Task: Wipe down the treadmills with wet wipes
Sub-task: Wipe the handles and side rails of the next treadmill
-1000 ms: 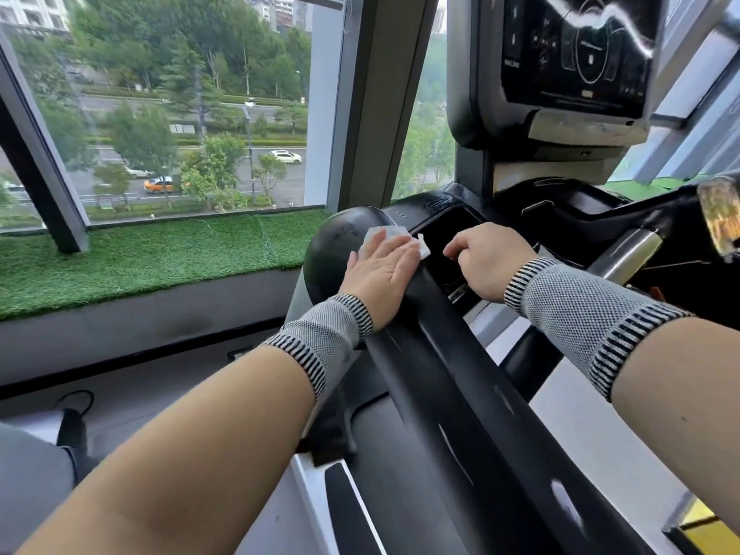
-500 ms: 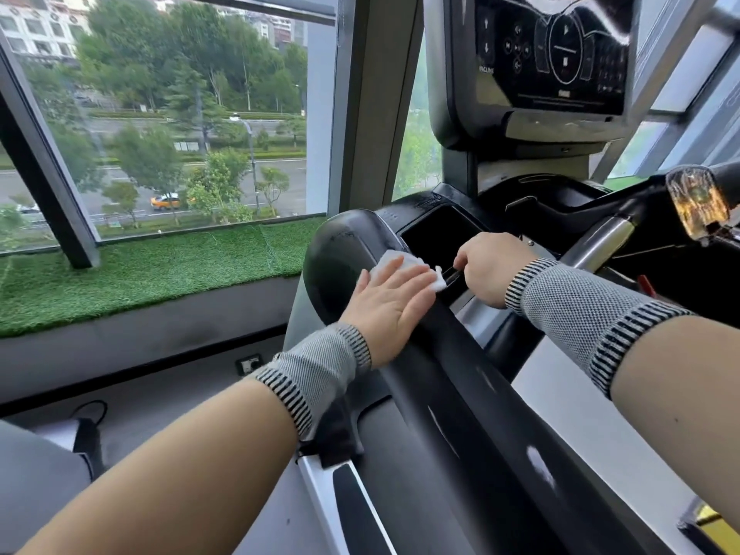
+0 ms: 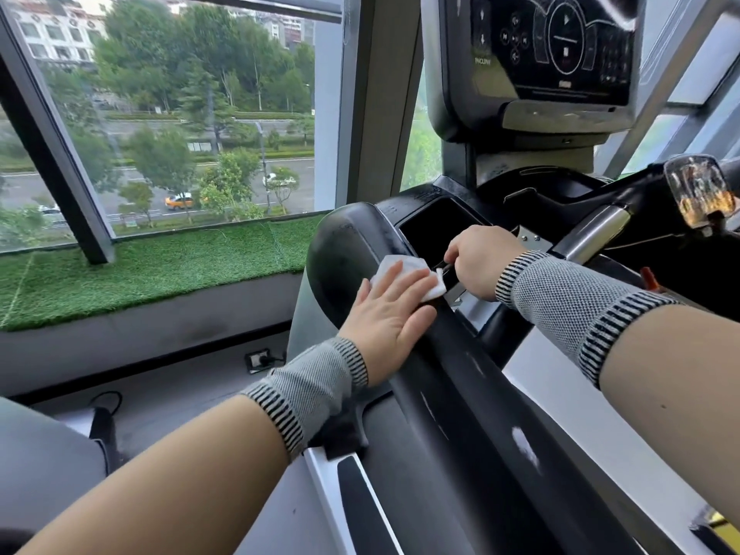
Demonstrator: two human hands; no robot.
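Your left hand (image 3: 390, 314) lies flat on the treadmill's black side rail (image 3: 472, 394), fingers straight and close together, pressing a white wet wipe (image 3: 394, 266) onto the rail's top. The wipe pokes out past your fingertips toward 12 o'clock and out the 3 o'clock side, right at the edge of the dark recessed tray (image 3: 432, 230) in the console deck. Your right hand (image 3: 478, 260) sits just at 2 o'clock from the left one, fingers curled into a loose fist at the tray's near lip; it seems to pinch something thin and dark there, can't tell what. Both wrists wear grey knit bands with striped edges. The control screen (image 3: 552, 46) stands at 12 o'clock, above the deck. A silver handle bar (image 3: 592, 234) runs at 2 o'clock behind your right wrist. At 9 to 10 o'clock, a strip of fake grass (image 3: 160, 270) lines the window sill, street and trees beyond the glass.
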